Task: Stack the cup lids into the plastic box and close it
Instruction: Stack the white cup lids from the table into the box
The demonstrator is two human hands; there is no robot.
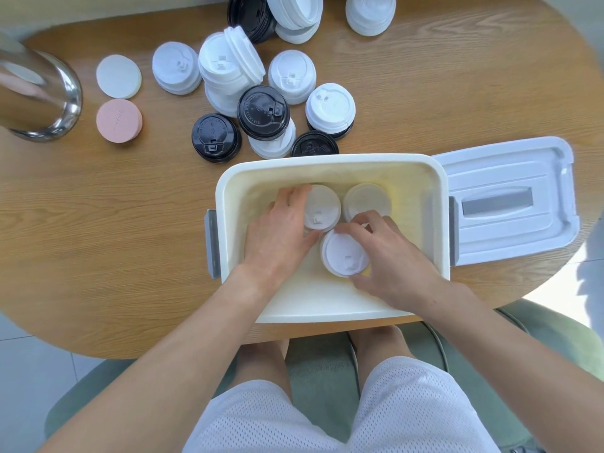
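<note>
Loose black and white lids (261, 111) crowd the table (114, 207) beyond your box (330, 163); its cover (510, 197) lies right. Inside, your left hand (281, 233) curls around one lid stack (322, 207), your right hand (389, 256) curls around another (343, 253), tops up.

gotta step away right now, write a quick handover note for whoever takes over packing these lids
Left hand: inside the plastic box, fingers curled round the far-left lid stack.
Right hand: fingers curled round the near lid stack.
A third, pale stack sits at the far right of the box, untouched.
Done: three stacks are in the box.
Left: many white and black lids lie loose or piled on the table beyond the box. The box lid lies on the table to the right; fit it last.
</note>
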